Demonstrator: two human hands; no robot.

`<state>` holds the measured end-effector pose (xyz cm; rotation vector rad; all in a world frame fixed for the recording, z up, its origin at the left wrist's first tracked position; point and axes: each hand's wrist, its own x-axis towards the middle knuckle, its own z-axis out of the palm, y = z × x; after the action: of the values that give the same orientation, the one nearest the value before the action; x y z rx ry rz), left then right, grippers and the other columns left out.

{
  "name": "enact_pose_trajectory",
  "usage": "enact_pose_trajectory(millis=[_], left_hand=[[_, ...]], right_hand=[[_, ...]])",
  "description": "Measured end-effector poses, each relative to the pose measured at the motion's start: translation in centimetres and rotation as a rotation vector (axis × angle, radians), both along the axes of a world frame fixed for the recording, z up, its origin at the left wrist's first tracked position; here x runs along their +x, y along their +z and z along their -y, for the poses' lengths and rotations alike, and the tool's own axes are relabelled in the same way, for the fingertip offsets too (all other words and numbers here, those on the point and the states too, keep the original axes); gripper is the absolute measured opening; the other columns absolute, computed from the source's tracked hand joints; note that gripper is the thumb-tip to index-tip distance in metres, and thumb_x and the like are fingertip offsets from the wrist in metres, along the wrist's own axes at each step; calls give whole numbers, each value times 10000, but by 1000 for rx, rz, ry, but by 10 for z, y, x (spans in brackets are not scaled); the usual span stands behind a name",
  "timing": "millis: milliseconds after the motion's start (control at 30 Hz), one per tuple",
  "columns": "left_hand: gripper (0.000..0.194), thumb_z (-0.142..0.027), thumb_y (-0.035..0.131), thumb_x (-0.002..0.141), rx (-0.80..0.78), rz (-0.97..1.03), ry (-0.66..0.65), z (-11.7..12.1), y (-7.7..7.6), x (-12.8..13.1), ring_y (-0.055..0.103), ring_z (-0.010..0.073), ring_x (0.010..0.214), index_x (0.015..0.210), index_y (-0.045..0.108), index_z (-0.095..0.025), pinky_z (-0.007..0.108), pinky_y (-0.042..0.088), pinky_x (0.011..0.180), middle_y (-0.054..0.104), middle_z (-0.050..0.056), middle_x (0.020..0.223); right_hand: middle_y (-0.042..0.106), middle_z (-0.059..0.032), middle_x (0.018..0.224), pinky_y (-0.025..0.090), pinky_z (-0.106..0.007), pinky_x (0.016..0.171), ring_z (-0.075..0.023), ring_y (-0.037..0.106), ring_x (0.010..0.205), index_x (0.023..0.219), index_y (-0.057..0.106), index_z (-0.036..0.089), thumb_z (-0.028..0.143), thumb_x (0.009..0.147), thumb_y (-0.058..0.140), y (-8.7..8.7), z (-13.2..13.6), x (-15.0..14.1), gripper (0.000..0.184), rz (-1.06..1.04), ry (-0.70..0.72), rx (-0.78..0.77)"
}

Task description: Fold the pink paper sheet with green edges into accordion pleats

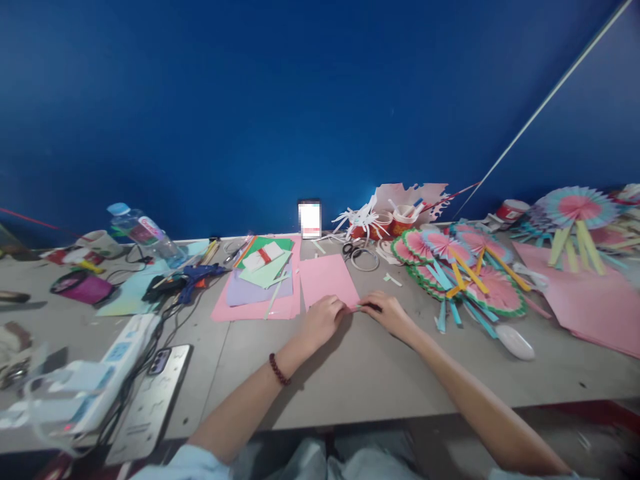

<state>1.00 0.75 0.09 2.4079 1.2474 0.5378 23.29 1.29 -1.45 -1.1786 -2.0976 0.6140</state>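
Paper (329, 277), likely light, floppy, easily creased: both grips, left (327, 319) and right (385, 311), pinch its near edge closed-fingered, sheet flat on tabletop (350, 380) beyond them; best held by edge ends.

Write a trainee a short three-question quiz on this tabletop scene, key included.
1. True or false: the dark red beaded bracelet is on the left wrist.
2. What do the fingers of the left hand and right hand both touch?
a) purple paper sheet
b) flat pink paper sheet
c) white power strip
3. Fill in: the clear plastic bottle has a ____ cap.

Key: 1 true; 2 b; 3 blue
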Motion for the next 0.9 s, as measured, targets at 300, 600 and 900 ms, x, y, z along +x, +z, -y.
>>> enact_pose_trajectory(millis=[300,600,900], left_hand=[[201,-236,484,990,30,-14,5,3,0,1,596,191,867,876,636,-170,305,453,764,646,57,902],[188,-195,498,974,24,63,25,-1,-1,3,611,191,842,842,629,-168,316,472,759,663,52,883],[173,-196,509,981,71,39,12,2,-2,3,605,193,851,866,632,-160,316,471,749,661,52,894]], right_hand=[[766,-62,841,535,-372,770,-251,693,837,840,727,258,296,897,592,2,4,-5,151,-14,-37,13],[760,-65,839,536,-391,776,-266,692,840,792,713,275,364,913,573,11,8,-9,205,-7,-64,21],[746,-74,829,532,-365,768,-237,678,828,807,712,223,291,906,559,-1,5,-8,194,39,-78,31]])
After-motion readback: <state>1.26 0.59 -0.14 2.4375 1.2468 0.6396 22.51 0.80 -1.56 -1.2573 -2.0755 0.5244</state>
